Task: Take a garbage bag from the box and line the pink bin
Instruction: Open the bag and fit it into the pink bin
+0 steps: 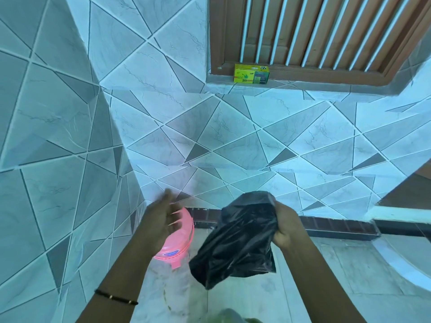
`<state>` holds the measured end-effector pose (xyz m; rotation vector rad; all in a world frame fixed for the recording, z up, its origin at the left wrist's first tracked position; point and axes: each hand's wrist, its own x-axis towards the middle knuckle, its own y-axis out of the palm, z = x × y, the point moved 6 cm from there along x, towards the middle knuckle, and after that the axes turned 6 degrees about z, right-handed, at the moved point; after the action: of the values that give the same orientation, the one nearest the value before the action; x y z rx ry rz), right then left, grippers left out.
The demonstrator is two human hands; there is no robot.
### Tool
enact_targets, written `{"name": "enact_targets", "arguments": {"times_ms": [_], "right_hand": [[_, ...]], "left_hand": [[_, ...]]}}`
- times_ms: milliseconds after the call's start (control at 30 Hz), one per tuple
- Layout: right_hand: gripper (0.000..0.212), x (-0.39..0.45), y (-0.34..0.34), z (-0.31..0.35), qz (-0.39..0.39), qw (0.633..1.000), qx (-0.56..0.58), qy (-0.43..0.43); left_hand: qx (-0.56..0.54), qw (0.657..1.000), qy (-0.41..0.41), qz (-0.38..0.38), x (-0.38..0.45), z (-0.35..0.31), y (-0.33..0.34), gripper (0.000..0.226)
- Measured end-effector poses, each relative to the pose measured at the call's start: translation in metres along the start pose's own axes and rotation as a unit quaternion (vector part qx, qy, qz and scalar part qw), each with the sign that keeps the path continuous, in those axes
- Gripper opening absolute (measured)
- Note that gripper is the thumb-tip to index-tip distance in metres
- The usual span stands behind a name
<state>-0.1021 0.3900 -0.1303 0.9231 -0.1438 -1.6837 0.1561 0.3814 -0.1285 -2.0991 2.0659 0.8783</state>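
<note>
A black garbage bag (238, 238) hangs crumpled from my right hand (288, 226), which grips its upper edge. My left hand (161, 220) is beside the bag, blurred, fingers spread and holding nothing. It covers part of the pink bin (180, 245), which stands on the floor against the tiled wall, left of the bag. The green and yellow garbage bag box (251, 74) sits on the window sill high on the wall.
Grey tiled walls (210, 136) meet at a corner on the left. A brown window with white bars (314, 31) is above the sill. A dark skirting strip (338, 226) runs along the floor. Something green (233, 318) shows at the bottom edge.
</note>
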Motion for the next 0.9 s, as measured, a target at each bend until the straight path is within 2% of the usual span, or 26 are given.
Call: {"name": "enact_targets", "arguments": {"times_ms": [67,133,167,233,267,300,400,500,567,633,700,733,767,800,867,900], "right_hand": [[0.017,-0.002,0.019,-0.002,0.028,0.997,-0.067,-0.014],[0.019,-0.002,0.034,-0.006,0.031,0.99,-0.136,-0.029],[0.022,-0.001,0.038,-0.007,0.025,0.987,-0.155,-0.038],[0.028,-0.005,0.044,-0.003,0.039,0.982,-0.176,-0.06],[0.028,-0.006,0.045,0.0,0.052,0.978,-0.19,-0.071],[0.026,-0.008,0.047,0.003,0.072,0.971,-0.213,-0.077],[0.034,-0.019,0.05,0.006,0.176,0.952,-0.248,-0.04],[0.053,-0.029,0.048,0.015,0.286,0.925,-0.251,-0.014],[0.048,-0.037,0.047,0.026,0.342,0.903,-0.259,-0.021],[0.035,-0.047,0.046,0.037,0.374,0.888,-0.264,-0.041],[0.013,-0.055,0.045,0.048,0.368,0.875,-0.309,-0.063],[0.013,-0.055,0.044,0.052,0.352,0.857,-0.368,-0.075],[0.024,-0.051,0.042,0.055,0.321,0.818,-0.469,-0.095],[0.036,-0.042,0.038,0.059,0.261,0.751,-0.596,-0.116],[0.046,-0.021,0.025,0.065,0.121,0.576,-0.799,-0.124],[0.044,-0.012,0.018,0.067,0.068,0.514,-0.847,-0.116]], "left_hand": [[0.187,0.979,0.014,0.078,-0.009,-0.001,0.033,0.037],[0.337,0.927,0.02,0.163,-0.017,0.011,0.067,0.057],[0.405,0.897,0.035,0.174,-0.017,0.019,0.077,0.057],[0.493,0.854,0.116,0.116,-0.009,0.022,0.08,0.028],[0.5,0.848,0.158,0.075,-0.005,0.017,0.075,0.012],[0.492,0.85,0.183,0.038,-0.001,0.012,0.068,0.006],[0.473,0.855,0.206,-0.051,0.013,-0.008,0.039,0.011],[0.497,0.83,0.219,-0.127,0.027,-0.028,0.008,0.017],[0.501,0.823,0.21,-0.165,0.038,-0.038,-0.015,0.019],[0.478,0.837,0.178,-0.2,0.044,-0.043,-0.038,0.023],[0.455,0.844,0.183,-0.217,0.044,-0.049,-0.054,0.022],[0.449,0.842,0.215,-0.207,0.042,-0.053,-0.056,0.024],[0.449,0.834,0.267,-0.178,0.038,-0.057,-0.053,0.032],[0.473,0.809,0.324,-0.131,0.034,-0.06,-0.046,0.035],[0.583,0.714,0.386,-0.036,0.026,-0.057,-0.03,0.029],[0.637,0.665,0.39,-0.008,0.025,-0.053,-0.027,0.026]]}}
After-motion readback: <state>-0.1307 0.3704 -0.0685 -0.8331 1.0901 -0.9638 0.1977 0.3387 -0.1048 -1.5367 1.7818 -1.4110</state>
